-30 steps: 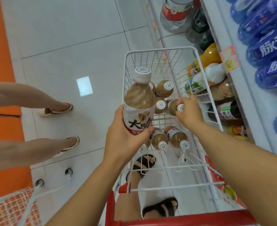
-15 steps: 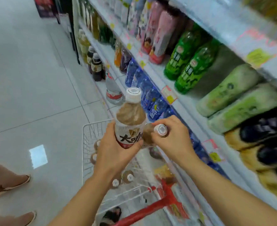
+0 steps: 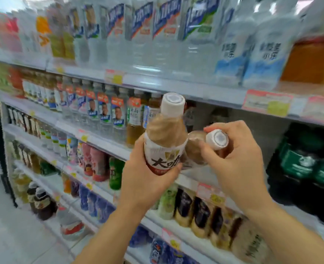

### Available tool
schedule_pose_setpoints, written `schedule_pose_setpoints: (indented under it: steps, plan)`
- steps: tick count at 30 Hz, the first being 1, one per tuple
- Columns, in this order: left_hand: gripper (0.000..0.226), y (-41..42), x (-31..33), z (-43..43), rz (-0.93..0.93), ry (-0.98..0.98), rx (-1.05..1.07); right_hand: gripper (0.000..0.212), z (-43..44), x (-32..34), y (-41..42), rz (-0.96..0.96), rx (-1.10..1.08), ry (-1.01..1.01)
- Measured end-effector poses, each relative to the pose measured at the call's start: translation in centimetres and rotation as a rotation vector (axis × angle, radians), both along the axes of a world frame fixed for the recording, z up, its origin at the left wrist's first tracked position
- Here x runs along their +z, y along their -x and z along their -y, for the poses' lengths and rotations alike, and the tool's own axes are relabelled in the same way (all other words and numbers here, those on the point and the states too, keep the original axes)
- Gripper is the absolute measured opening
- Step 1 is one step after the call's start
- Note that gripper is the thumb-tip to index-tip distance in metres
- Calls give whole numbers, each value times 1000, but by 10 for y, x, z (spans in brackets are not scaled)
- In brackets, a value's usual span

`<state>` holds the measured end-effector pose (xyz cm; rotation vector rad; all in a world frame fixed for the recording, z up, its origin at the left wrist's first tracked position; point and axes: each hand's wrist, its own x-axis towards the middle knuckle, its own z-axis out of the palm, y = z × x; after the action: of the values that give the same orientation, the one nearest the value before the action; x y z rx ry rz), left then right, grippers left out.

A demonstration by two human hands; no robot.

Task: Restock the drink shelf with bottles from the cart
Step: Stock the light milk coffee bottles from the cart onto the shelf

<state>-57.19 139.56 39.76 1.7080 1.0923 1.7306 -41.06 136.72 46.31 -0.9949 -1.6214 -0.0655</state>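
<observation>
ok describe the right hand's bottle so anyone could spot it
Before the drink shelves, two hands hold brown white-capped bottles. The right hand holds the tilted bottle, cap facing the camera; the left hand holds the upright bottle, label showing.

On the white wrap label of the upright milky-brown plastic bottle with a white cap (image 3: 163, 149), bold black characters read 大 and, half cut off, perhaps 咖. Pink-and-yellow paper price tags (image 3: 267, 102) on the pale grey shelf edge (image 3: 205, 94) are too blurred to read.
</observation>
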Motion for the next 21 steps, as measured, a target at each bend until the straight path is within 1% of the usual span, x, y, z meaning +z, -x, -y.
schedule_pose_setpoints:
  steps: [2, 4, 7, 10, 13, 15, 17, 19, 21]
  plan:
    - [65, -25, 10, -5, -11, -35, -73, 25, 7, 6, -20, 2, -62, -65]
    - [66, -48, 11, -12, -40, -49, -139, 29, 8, 5, -37, 32, -130, -86]
    - [75, -74, -3, -22, -78, -28, -222, 28, 0, -8, -61, 62, -226, -76]
    - [79, -89, -13, -33, -111, -6, -254, 28, -15, -17, -80, 38, -295, -54]
    - [78, -97, -14, -46, -113, 11, -272, 34, -35, -13, -90, -21, -370, -51]
    - [75, -99, -11, -54, -101, 27, -279, 30, -52, -6, -96, -69, -424, -37]
    - [73, -100, -10, -62, -93, 53, -290, 24, -72, -1, -103, -120, -495, 21]
    - [71, -101, -8, -68, -85, 92, -311, 27, -91, -1, -109, -209, -509, 92]
    - [70, -101, -6, -75, -93, 113, -329, 31, -104, -4, -112, -250, -501, 102]
